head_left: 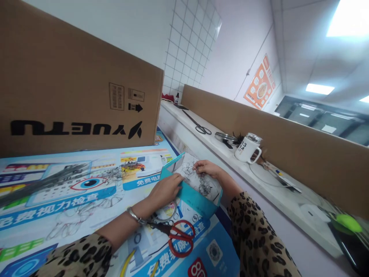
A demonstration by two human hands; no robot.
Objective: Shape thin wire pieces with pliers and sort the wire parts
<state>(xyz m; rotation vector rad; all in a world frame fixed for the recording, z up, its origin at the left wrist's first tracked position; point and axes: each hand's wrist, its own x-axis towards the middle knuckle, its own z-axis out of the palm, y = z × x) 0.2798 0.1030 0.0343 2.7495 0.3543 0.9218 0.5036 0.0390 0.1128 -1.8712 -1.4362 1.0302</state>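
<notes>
A shallow teal box (196, 200) lies tilted on the printed table cover, with tangled thin black wire pieces (201, 184) on its white inside. My left hand (165, 189) rests on the box's near left rim, fingers curled over the edge. At the far side my right hand (208, 168) is closed in a pinch on some of the black wire pieces. Both arms wear leopard-print sleeves, and a metal bracelet (135, 216) circles the left wrist.
Red-handled scissors (180, 236) lie near my left wrist. A big brown cardboard carton (72, 88) stands at the back left. Bundles of dark wire (43, 184) lie on the left. On the white ledge sit black scissors (200, 127), a white mug (247, 149) and cables.
</notes>
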